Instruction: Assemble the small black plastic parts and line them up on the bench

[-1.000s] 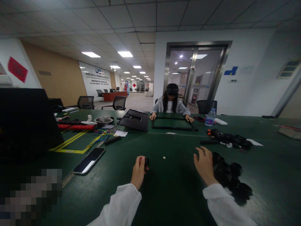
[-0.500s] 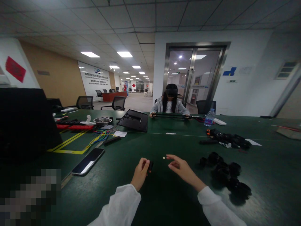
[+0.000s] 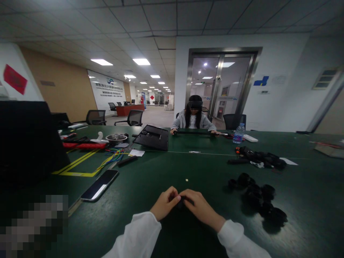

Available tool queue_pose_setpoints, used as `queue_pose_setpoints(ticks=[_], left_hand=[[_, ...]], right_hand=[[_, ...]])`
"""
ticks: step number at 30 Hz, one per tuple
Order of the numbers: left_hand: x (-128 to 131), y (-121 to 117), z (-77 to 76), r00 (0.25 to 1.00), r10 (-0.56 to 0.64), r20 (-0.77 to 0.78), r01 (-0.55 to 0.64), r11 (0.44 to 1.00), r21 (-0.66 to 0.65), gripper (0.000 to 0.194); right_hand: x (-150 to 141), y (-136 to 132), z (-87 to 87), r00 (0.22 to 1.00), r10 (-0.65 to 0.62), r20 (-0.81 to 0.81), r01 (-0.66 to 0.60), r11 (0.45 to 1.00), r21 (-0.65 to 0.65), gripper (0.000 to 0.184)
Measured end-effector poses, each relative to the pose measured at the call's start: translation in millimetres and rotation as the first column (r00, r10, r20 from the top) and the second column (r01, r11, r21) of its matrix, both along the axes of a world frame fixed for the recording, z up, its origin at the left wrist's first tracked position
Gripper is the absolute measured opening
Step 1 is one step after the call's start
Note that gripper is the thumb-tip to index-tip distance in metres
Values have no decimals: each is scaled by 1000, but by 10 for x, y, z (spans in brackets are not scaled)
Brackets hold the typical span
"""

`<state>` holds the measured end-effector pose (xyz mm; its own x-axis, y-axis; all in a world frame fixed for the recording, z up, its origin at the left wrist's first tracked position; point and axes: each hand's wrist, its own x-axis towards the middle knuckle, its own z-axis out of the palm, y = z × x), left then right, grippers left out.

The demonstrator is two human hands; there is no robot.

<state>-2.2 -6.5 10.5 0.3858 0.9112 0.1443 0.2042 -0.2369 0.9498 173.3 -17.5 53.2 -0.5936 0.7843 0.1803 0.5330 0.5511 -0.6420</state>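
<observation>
My left hand (image 3: 166, 204) and my right hand (image 3: 199, 208) meet over the green table (image 3: 166, 172), just in front of me. Both pinch a small black part (image 3: 181, 202) that sits between their fingertips and is mostly hidden by them. A heap of similar small black round parts (image 3: 256, 199) lies on the table to the right of my right hand, apart from it. Both arms wear white sleeves.
A phone (image 3: 100, 185) lies left of my hands. A big black object (image 3: 27, 139) stands at far left, with coloured wires (image 3: 114, 157) and a metal bowl (image 3: 116, 138) behind. Across the table a person (image 3: 193, 116) holds a black frame; a water bottle (image 3: 238, 133) stands nearby.
My right hand left the heap of black parts and swung left to join my left hand on the small black part. The person opposite tilted the black frame up.
</observation>
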Motion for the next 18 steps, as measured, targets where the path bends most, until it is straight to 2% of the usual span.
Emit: queue_pose_setpoints(ticks=[2,5,6,7,8,13,18], left_hand=[[3,-7,9,999,-14,34,15,1000,-10,24],[-3,-6,12,998,21,60,-20,1000,-14,27],[-7,-2,8,997,41,62,-40,999,-16,28],[-11,3,2,996,64,66,-63,998,-19,29],[-14,10,-6,994,84,73,-83,996,-22,29],[-22,53,-48,975,162,155,-154,986,-66,32],[-41,119,-94,926,258,276,-223,963,-153,31]], right_hand=[[64,78,10,999,-48,24,47,998,44,27],[333,288,47,958,-251,138,238,966,105,26],[464,366,62,913,-328,245,313,945,98,25],[607,439,75,831,-413,373,403,909,108,24],[753,503,85,782,-454,427,452,885,113,22],[1303,620,66,625,-501,598,565,819,96,19],[1465,604,9,533,-525,664,628,771,105,16]])
